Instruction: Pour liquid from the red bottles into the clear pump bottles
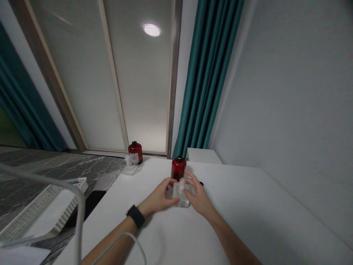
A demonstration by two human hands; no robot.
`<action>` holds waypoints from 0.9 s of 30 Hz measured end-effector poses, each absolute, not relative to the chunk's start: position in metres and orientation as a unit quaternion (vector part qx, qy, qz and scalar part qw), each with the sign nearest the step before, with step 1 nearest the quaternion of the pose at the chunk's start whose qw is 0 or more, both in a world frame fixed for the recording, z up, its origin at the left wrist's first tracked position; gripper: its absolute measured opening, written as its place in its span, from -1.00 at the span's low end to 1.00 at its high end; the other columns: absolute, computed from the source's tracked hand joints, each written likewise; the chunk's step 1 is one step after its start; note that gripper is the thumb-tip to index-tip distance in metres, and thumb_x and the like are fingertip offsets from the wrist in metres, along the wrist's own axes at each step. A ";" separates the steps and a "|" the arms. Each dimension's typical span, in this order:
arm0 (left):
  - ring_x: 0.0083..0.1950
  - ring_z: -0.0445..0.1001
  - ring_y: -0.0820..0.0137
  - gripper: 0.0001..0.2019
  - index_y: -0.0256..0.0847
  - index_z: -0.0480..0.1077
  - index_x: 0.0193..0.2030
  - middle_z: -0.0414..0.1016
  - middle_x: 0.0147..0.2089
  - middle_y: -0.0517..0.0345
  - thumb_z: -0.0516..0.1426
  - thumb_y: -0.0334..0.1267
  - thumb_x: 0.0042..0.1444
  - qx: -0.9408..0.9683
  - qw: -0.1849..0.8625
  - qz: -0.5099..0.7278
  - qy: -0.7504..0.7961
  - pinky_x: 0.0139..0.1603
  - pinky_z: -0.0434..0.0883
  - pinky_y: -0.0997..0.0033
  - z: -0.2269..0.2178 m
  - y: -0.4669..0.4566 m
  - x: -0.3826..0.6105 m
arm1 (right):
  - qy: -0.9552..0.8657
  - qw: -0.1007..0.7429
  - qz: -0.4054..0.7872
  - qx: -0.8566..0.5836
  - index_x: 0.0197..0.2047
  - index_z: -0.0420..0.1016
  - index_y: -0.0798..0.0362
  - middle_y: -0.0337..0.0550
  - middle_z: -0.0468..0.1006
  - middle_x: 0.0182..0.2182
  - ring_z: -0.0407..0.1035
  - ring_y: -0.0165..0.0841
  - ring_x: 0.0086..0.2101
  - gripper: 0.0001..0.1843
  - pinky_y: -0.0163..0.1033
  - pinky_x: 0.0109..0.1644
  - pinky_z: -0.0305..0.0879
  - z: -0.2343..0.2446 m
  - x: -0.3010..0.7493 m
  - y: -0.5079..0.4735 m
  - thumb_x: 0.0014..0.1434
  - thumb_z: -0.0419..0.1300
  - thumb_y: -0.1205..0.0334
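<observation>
Currently the left hand (157, 197) and right hand (200, 195) enclose a clear square bottle (180, 198) on the white surface (242, 209), fingers (190, 177) half-curled against its sides. Probably smooth, slippery, fragile; best held by its flat faces.

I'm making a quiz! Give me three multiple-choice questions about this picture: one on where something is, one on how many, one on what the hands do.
1. Where is the black watch?
A) Right wrist B) Left wrist C) Inside a bottle

2. How many dark red bottles stand on the white table?
A) One B) Three C) Two

3. What do the left hand and right hand do with the clear square bottle?
A) Touch it from both sides B) Stay far from it C) Pour from it

1 B: its strap wraps that arm.
2 C: one stands just behind the hands, one farther back.
3 A: both hands meet its sides.
</observation>
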State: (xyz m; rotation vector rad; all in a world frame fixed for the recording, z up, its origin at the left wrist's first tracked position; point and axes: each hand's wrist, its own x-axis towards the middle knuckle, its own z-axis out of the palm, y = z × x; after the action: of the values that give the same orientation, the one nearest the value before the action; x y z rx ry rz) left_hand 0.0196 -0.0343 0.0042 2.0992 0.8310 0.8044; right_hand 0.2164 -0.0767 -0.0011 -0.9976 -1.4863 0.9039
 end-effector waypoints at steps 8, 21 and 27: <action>0.00 0.43 0.19 -0.47 -0.17 0.28 0.10 0.46 0.09 0.00 0.30 -0.28 -0.03 0.809 0.371 0.313 0.331 0.02 0.38 0.18 0.007 -0.038 0.022 | -0.635 0.527 0.366 -0.430 0.33 0.15 -0.05 -0.07 0.53 -0.02 0.39 -0.22 0.05 -0.33 0.05 0.27 0.14 0.000 0.214 -0.077 0.16 0.18 0.31; -0.11 0.35 0.28 -0.49 -0.17 0.24 -0.04 0.39 -0.07 0.12 0.36 -0.23 -0.07 0.797 0.380 0.310 0.353 -0.07 0.34 0.29 0.001 -0.039 0.022 | -0.619 0.521 0.431 -0.399 0.31 0.21 -0.09 -0.06 0.50 0.06 0.37 -0.22 0.10 -0.37 -0.01 0.23 0.23 -0.006 0.222 -0.071 0.20 0.22 0.22; -0.12 0.36 0.29 -0.52 -0.17 0.24 -0.05 0.40 -0.08 0.12 0.35 -0.25 -0.06 0.795 0.370 0.320 0.359 -0.08 0.34 0.30 0.001 -0.040 0.025 | -0.620 0.541 0.384 -0.418 0.27 0.27 -0.07 -0.09 0.50 -0.02 0.37 -0.24 0.05 -0.41 -0.01 0.23 0.22 -0.013 0.217 -0.068 0.17 0.19 0.31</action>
State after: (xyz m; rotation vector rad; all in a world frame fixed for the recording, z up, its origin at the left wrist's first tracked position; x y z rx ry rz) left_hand 0.0248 -0.0398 0.0009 2.0395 0.9218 0.8212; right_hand 0.2166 -0.0679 -0.0131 -0.9935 -1.4736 0.9127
